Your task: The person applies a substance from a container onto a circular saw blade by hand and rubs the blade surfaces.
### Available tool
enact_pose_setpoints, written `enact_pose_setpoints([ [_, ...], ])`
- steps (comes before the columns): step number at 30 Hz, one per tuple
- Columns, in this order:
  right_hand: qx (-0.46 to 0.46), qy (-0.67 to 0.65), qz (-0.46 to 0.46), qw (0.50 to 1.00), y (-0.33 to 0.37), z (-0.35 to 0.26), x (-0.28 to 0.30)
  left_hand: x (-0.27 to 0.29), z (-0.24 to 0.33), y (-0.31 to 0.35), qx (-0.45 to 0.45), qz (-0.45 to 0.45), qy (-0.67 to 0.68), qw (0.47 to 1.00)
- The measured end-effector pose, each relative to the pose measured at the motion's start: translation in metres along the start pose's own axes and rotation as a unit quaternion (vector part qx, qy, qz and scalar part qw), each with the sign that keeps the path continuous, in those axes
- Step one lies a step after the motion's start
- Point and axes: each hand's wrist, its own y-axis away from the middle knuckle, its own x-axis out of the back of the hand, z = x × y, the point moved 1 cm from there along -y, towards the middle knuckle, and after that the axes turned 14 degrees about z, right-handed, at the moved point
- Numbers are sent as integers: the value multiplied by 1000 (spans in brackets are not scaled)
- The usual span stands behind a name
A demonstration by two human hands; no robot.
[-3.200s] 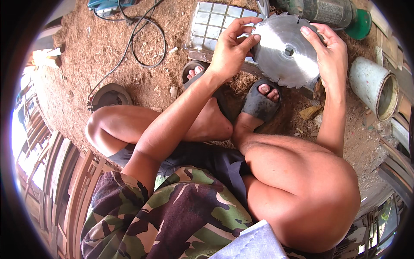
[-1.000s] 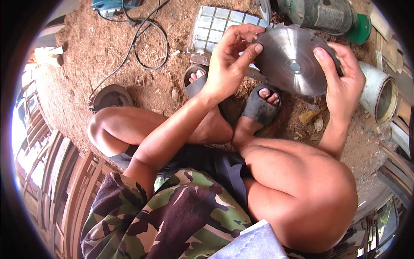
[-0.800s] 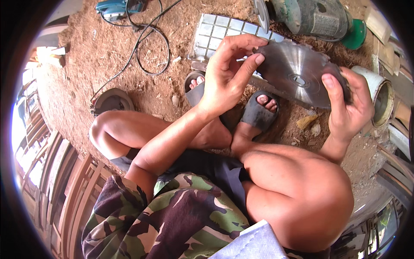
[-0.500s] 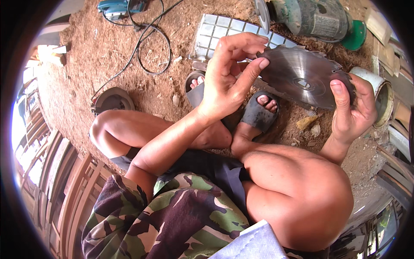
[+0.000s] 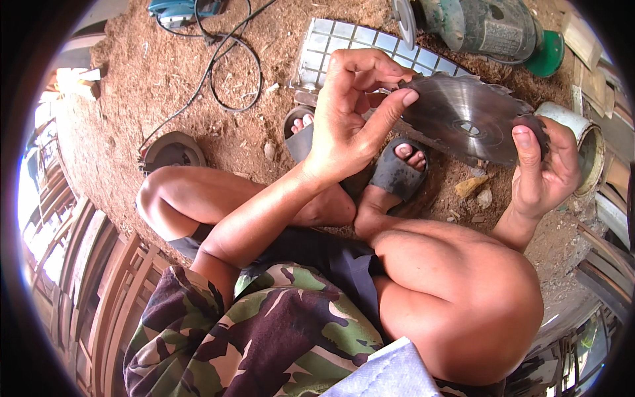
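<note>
A round, toothed circular saw blade [image 5: 444, 109] with a small centre hole is held up in front of me, tilted so it looks oval. My left hand [image 5: 360, 109] has thumb and fingers at its left edge, by the teeth. On the opposite edge, my right hand [image 5: 542, 155] grips it, thumb on the near face and fingers behind. Just beyond the blade stands a bench grinder [image 5: 486, 30] with a grey grinding wheel [image 5: 402, 20] on its left end and a green guard on its right.
A white tiled slab [image 5: 350, 40] lies beyond my left hand. At the upper left are a blue power tool [image 5: 188, 12] and its looping black cord [image 5: 259, 79]. A whitish can [image 5: 585, 142] lies at the right. Wood strips [image 5: 112, 298] are stacked lower left; sawdust covers the ground.
The saw blade has tilted a little and shifted slightly right, with both hands still at its edges. My left thumb has moved slightly right along with it.
</note>
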Motion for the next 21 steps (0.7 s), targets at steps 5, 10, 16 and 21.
enact_pose_setpoints([
  [5,-11,-7,-4,1000,0,4,2,1,3,-1,5,-7,-16,1000],
  [10,-30,-9,2,1000,-3,1,2,-1,5,-1,-3,1,-26,1000],
  [16,-47,-72,15,996,-4,6,2,-2,11,-1,-4,-3,-4,1000],
  [21,-52,-82,5,995,-1,20,10,-3,17,-2,-19,-15,1,1000],
])
